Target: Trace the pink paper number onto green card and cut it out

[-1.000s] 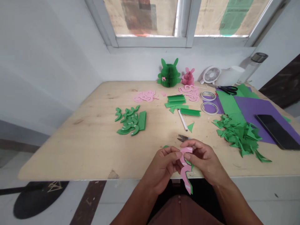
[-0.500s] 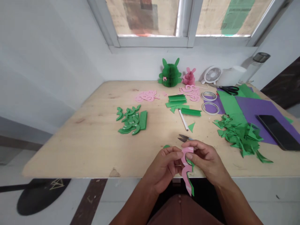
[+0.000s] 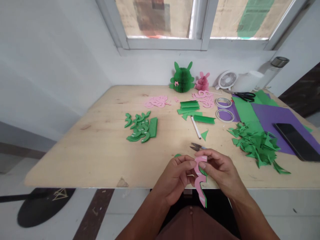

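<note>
Over the table's front edge, a wavy pink paper cutout [image 3: 199, 182] lies against green paper [image 3: 203, 170], which shows along its right side. My left hand [image 3: 178, 176] pinches the stack from the left, near its upper part. From the right, my right hand [image 3: 220, 171] is closed on its top end, thumb in front. Just beyond the right fingers are small thread snips [image 3: 197, 146], their handle partly hidden. A bit of green paper [image 3: 177, 155] peeks out behind my left hand.
Green wavy cutouts [image 3: 138, 128] lie left of centre, pink cutouts [image 3: 160, 101] behind them. Green scraps [image 3: 257, 143] and a phone [image 3: 297, 140] are at the right. A marker [image 3: 195, 127], tape rolls [image 3: 224, 115], black scissors [image 3: 243, 96] and a green paper figure [image 3: 182, 80] stand or lie farther back.
The pink cutout has shifted slightly over the green paper, so less green shows at the lower end. Both hands keep their grip in nearly the same place.
</note>
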A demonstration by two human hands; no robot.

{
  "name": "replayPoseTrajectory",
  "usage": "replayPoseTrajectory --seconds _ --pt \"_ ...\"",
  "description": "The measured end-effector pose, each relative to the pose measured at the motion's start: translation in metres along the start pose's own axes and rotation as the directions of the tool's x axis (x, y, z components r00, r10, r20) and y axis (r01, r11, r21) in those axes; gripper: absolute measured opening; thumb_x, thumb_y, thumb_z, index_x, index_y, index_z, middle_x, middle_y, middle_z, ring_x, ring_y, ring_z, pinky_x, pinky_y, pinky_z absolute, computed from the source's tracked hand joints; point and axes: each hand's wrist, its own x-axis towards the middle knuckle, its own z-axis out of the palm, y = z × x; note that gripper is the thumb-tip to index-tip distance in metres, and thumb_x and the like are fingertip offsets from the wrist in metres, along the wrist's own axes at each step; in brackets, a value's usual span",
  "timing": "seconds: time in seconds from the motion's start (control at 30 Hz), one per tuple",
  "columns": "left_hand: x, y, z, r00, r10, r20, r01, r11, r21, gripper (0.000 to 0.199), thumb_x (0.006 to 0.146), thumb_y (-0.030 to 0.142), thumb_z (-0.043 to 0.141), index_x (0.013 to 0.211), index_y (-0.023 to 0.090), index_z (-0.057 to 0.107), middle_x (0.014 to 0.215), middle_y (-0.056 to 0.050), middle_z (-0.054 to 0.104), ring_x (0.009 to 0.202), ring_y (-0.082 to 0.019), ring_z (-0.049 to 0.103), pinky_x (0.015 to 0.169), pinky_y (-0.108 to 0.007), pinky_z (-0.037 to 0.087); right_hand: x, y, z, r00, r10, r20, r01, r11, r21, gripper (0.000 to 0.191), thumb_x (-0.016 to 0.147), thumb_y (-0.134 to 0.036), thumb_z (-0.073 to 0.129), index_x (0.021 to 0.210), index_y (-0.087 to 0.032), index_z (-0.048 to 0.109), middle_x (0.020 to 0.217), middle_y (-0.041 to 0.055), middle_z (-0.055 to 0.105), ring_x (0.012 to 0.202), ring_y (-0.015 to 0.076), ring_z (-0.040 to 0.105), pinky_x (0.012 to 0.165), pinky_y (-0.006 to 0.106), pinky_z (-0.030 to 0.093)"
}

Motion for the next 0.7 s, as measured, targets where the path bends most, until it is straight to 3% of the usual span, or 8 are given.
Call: replayPoseTrajectory --seconds 0.2,0.33,0.53,0.7 --pt "-0.001 0.0 0.003 0.991 0.123 -0.044 -0.117 0.986 0.122 0.019 0.063 0.027 0.074 0.06 0.013 0.061 0.053 0.001 0.057 0.048 -0.008 0.05 0.048 -0.021 0.041 -0.001 0.002 -0.004 1.0 0.015 -0.006 -0.015 0.999 -0.033 0.027 0.078 -0.034 0.067 0.1 -0.02 0.068 0.085 0.0042 0.066 0.076 0.0178 0.061 0.069 0.03 0.05" --pt "-0.002 0.0 0.003 0.962 0.263 -0.076 -0.235 0.937 0.257 0.015 0.067 0.025 0.071 0.062 0.013 0.063 0.051 0.0 0.059 0.047 -0.009 0.05 0.049 -0.021 0.04 -0.002 0.002 -0.007 0.999 0.053 0.004 -0.053 0.999 0.001 0.035 0.078 -0.035 0.068 0.11 -0.022 0.065 0.085 0.0036 0.065 0.078 0.0174 0.06 0.071 0.03 0.049" --pt "-0.004 0.001 0.003 0.93 0.354 -0.096 -0.292 0.872 0.393 0.013 0.068 0.024 0.069 0.063 0.013 0.063 0.053 -0.001 0.061 0.048 -0.01 0.051 0.05 -0.021 0.041 -0.004 -0.005 -0.003 0.998 0.032 -0.057 -0.034 0.999 -0.039 0.022 0.08 -0.039 0.064 0.081 -0.018 0.068 0.068 0.0014 0.061 0.066 0.0152 0.055 0.062 0.026 0.045" --pt "-0.005 0.001 0.004 0.924 0.368 -0.101 -0.295 0.856 0.424 0.014 0.068 0.025 0.07 0.062 0.014 0.063 0.053 0.0 0.061 0.049 -0.01 0.051 0.051 -0.021 0.041 -0.005 -0.008 0.0 0.991 -0.076 -0.107 0.054 0.978 -0.2 0.022 0.083 -0.038 0.059 0.076 -0.018 0.067 0.072 0.0029 0.064 0.068 0.0166 0.056 0.062 0.027 0.045"
